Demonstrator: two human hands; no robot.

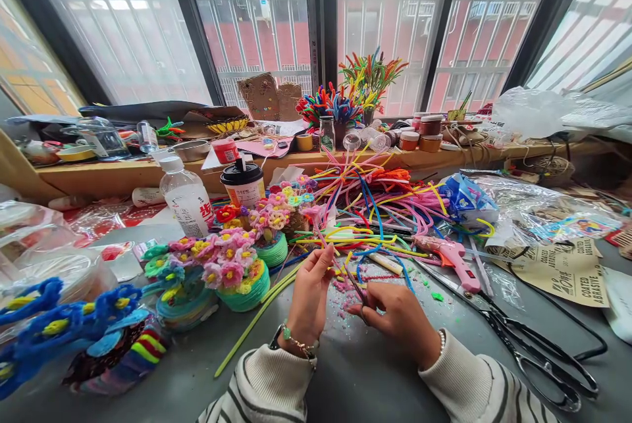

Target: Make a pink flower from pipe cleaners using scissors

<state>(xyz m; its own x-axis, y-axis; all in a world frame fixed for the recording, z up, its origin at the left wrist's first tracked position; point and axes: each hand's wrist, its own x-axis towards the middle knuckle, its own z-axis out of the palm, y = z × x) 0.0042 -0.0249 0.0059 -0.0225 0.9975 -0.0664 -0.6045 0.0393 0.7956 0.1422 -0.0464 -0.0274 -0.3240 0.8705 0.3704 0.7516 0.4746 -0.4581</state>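
Observation:
My left hand (pixel 312 288) is raised over the grey table with thumb and fingers pinched together on a thin pipe cleaner (pixel 322 233), which looks pink and is partly lost against the pile behind. In my right hand (pixel 397 318) is a small pair of scissors (pixel 356 288); fingers cover its handles, and its blades point up and left towards the left fingertips. Pink fuzzy clippings (pixel 340 286) are scattered under both hands. Beyond them lies a big tangle of coloured pipe cleaners (pixel 380 196). Left of my left hand stand flower pots (pixel 241 291) with pink fuzzy flowers.
A pink glue gun (pixel 457 262) and large black scissors (pixel 543 350) lie at the right. A water bottle (pixel 185 199) and a lidded cup (pixel 243 185) stand behind the pots. Blue fuzzy flowers (pixel 54 327) fill the left front. The wooden sill (pixel 276 165) holds jars and bundles.

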